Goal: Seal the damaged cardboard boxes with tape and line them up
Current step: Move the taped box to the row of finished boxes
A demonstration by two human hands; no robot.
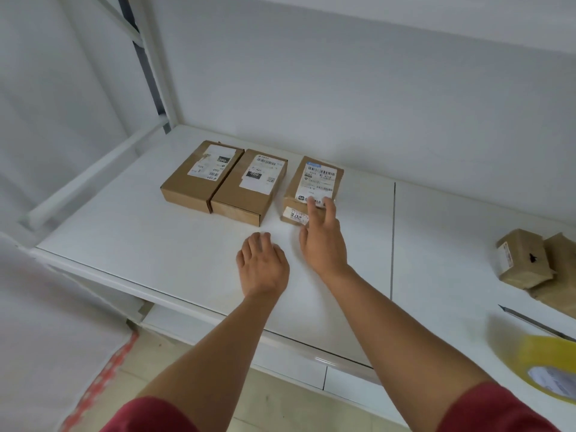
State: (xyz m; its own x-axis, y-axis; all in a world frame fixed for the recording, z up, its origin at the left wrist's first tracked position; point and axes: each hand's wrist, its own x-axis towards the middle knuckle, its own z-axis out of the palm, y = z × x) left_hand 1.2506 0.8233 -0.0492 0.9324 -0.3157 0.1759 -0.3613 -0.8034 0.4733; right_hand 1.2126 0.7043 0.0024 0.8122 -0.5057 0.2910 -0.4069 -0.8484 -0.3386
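Plain brown cardboard boxes [224, 179] with white barcode labels [319, 182], white shelf [156, 244], yellow tape roll [542, 366], dark red sleeves [149, 416].

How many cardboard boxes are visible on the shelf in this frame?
5. Two touching at the back left; a third apart to their right under the right hand's fingertips; two at the right edge, one cut off, so more may be hidden.

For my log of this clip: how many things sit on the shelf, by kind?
Cardboard boxes: 5, three in a row, two at the right edge
Tape rolls: 1, yellow tape roll
Dark blade-like tool: 1
Total: 7
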